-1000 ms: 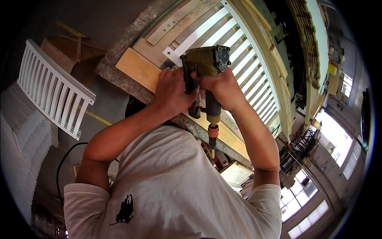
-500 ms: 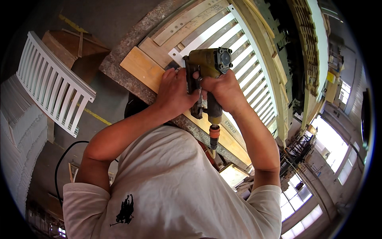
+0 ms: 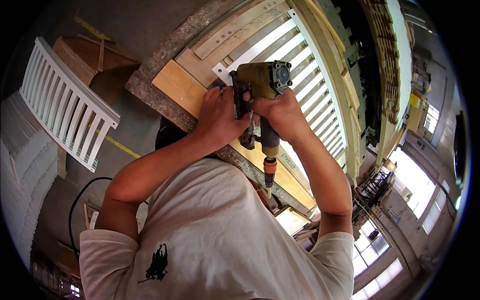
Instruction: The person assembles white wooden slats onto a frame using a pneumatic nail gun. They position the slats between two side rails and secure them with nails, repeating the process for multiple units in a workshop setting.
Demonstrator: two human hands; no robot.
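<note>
My right hand [image 3: 280,112] is wrapped around the grip of a dark olive nail gun [image 3: 260,80], which stands over the near side of a white slatted panel [image 3: 314,65]. An orange-and-black hose fitting [image 3: 270,166] hangs from the lower end of its handle. Close against the gun's left side is my left hand [image 3: 220,114], its fingers bent and its thumb by the magazine. What those fingers press or hold is hidden beneath them. The panel lies in a wooden frame [image 3: 192,70] on the bench; the gun and my hands cover part of its near rail.
The stone-like bench edge [image 3: 160,67] runs along the left. Another white slatted panel [image 3: 70,100] rests on a pale stack [image 3: 25,170] at far left, near a brown box [image 3: 82,57]. A black hose [image 3: 72,210] curves down beside my left arm. Stacked boards [image 3: 390,60] stand at right.
</note>
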